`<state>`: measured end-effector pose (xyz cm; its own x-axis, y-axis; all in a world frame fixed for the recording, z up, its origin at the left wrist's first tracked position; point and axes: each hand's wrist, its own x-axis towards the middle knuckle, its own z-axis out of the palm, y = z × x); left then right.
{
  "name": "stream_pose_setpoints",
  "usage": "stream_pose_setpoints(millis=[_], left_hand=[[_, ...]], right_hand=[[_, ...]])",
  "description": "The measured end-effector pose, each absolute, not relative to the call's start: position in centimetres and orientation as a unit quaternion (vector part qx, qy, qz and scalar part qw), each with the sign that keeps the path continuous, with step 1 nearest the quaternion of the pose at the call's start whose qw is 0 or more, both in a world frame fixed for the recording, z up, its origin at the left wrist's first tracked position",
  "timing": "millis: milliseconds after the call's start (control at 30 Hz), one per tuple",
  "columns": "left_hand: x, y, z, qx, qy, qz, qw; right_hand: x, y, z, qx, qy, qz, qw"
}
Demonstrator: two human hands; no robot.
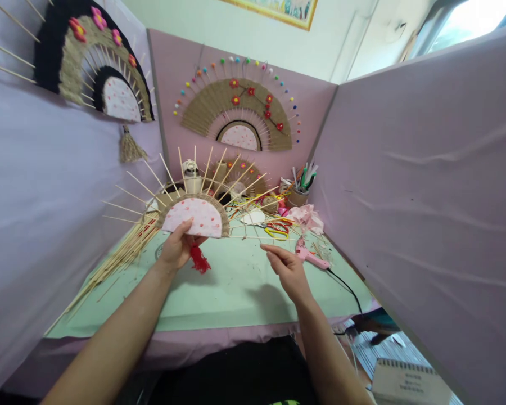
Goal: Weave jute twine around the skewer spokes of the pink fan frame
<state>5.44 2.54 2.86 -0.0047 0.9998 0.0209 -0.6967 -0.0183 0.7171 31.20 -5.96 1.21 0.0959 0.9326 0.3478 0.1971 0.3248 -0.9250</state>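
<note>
While our left hand (177, 250) grips the fan (204, 216) above 1 red tassel (200, 260), we cannot tell whether our curled right hand (290, 273) holds anything.

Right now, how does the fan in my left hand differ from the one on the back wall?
The held fan has bare stick tips; the wall fan has coloured balls at its tips. The held fan is plain outside its narrow brown band; the wall fan adds a broad brown band with red flowers. A red tassel hangs below the held fan; none shows below the wall fan. Both have half-round spotted centres and spreading sticks.
</note>
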Motion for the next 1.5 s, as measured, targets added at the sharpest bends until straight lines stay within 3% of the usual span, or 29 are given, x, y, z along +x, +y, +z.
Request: stream_pose_setpoints(millis=[533, 767, 1133, 1233, 1400, 1433, 1500], left_hand=[[6.3, 2.4, 2.5, 0.3, 0.261, 0.631, 0.666], [7.7, 2.3, 3.0, 0.322, 0.251, 0.584, 0.702], [10.7, 3.2, 4.5, 0.387, 0.276, 0.544, 0.692], [11.6, 4.0, 4.7, 0.447, 0.336, 0.545, 0.625], [13.3, 2.3, 3.8, 0.508, 0.433, 0.712, 0.217], [13.8, 1.5, 3.4, 0.541, 0.416, 0.699, 0.213], [14.8, 0.3, 2.5, 0.653, 0.37, 0.588, 0.301]], right_hand=[[28.2, -5.2, 0.9, -0.408, -0.697, 0.406, 0.427], [25.8, -2.8, 1.1, -0.334, -0.597, 0.519, 0.513], [23.5, -0.5, 1.0, -0.347, -0.423, 0.47, 0.693], [23.7, 0.4, 1.1, -0.339, -0.37, 0.481, 0.719], [24.9, 1.3, 1.6, -0.359, -0.342, 0.421, 0.76], [25.3, 1.2, 1.7, -0.372, -0.352, 0.403, 0.759], [25.9, 0.7, 2.1, -0.407, -0.379, 0.367, 0.746]])
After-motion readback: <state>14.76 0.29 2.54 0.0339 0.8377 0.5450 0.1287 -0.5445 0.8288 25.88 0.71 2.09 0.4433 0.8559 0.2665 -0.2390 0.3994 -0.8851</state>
